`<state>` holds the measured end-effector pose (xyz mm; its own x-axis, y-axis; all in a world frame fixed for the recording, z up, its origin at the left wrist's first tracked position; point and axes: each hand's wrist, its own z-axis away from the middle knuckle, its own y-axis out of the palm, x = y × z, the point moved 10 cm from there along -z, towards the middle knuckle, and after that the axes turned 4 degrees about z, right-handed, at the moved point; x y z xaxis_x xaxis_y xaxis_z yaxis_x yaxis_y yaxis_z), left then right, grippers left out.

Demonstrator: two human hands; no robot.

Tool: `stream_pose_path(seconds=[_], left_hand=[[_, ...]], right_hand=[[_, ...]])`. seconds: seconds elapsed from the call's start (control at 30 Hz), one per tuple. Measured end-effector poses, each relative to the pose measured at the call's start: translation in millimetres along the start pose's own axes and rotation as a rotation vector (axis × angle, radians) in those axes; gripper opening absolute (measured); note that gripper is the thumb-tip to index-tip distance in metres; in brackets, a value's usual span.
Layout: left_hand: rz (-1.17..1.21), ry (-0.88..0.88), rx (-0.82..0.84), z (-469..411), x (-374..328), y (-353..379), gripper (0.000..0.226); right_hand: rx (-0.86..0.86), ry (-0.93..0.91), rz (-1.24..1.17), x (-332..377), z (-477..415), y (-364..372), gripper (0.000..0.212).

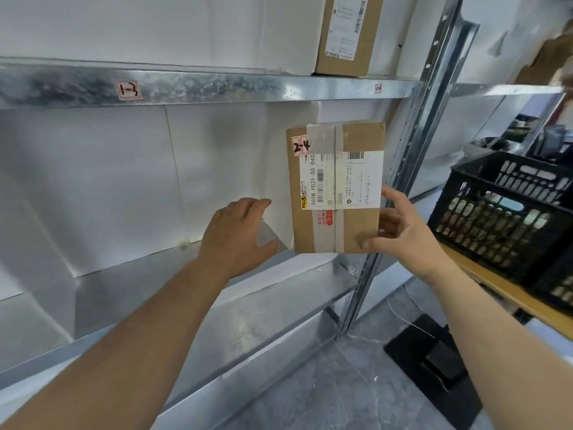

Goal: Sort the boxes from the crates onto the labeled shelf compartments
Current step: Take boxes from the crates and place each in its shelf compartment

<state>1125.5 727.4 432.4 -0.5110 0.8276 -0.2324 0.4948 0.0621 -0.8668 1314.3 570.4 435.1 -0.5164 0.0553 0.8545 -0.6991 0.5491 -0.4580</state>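
Cardboard box (336, 187) marked 2-4 stands upright on the shelf (130, 283), far right; right hand (403, 234) grips its right edge, apparently steadying it; left hand (238, 231) spread loosely beside it, holding nothing

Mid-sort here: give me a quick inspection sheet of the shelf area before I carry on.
Surface: metal shelf; beam above tagged 1-3.
Job's things: box marked 2-4 upright at shelf's right end; another box one level up; black crate at right.
Clutter: black object on floor.
Hands: right hand grips the 2-4 box's right edge; left hand open beside it.
Cables: thin wire on floor.
Surroundings: white wall behind shelves.
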Motion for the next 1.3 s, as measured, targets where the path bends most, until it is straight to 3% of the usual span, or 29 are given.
stream_pose_path(seconds=[0.57,0.9,1.07,1.17,1.3], left_hand=[[-0.101,-0.205,-0.005,-95,-91,96,0.074],[-0.084,-0.467,0.120,-144,-92,167,0.080],[0.232,-0.653,0.101,-163,-69,189,0.080],[0.478,-0.763,0.002,-171,-53,200,0.064],[0.579,-0.875,-0.090,-167,-21,217,0.046]], right_hand=[[0.224,-0.082,-0.156,-121,-141,-99,0.089],[0.366,-0.090,-0.174,-180,-216,-93,0.088],[0.412,-0.064,-0.195,-195,-249,-63,0.090],[0.463,-0.035,-0.188,-208,-265,-33,0.099],[0.549,-0.011,-0.092,-223,-280,12,0.104]])
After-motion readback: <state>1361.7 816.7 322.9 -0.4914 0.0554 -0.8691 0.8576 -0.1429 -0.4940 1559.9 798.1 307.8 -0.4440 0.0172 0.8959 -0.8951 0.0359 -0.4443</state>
